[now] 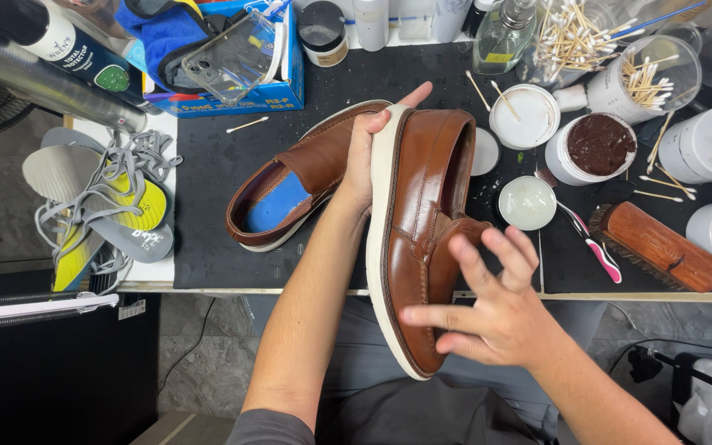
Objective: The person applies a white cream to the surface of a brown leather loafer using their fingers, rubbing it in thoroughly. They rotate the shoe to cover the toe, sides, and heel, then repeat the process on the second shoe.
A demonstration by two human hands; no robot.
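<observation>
The fingers of the left hand [362,156] are closed around the white sole near the toe of a brown leather shoe [418,239], which is held on its side above the table edge. The right hand [492,309] has its fingers spread open, and the fingertips touch the upper leather near the heel. Behind the left hand lies a second brown shoe [290,185] on the black mat [208,214]. To the right stand an open jar of brown polish [597,147] and a wooden brush [657,245].
</observation>
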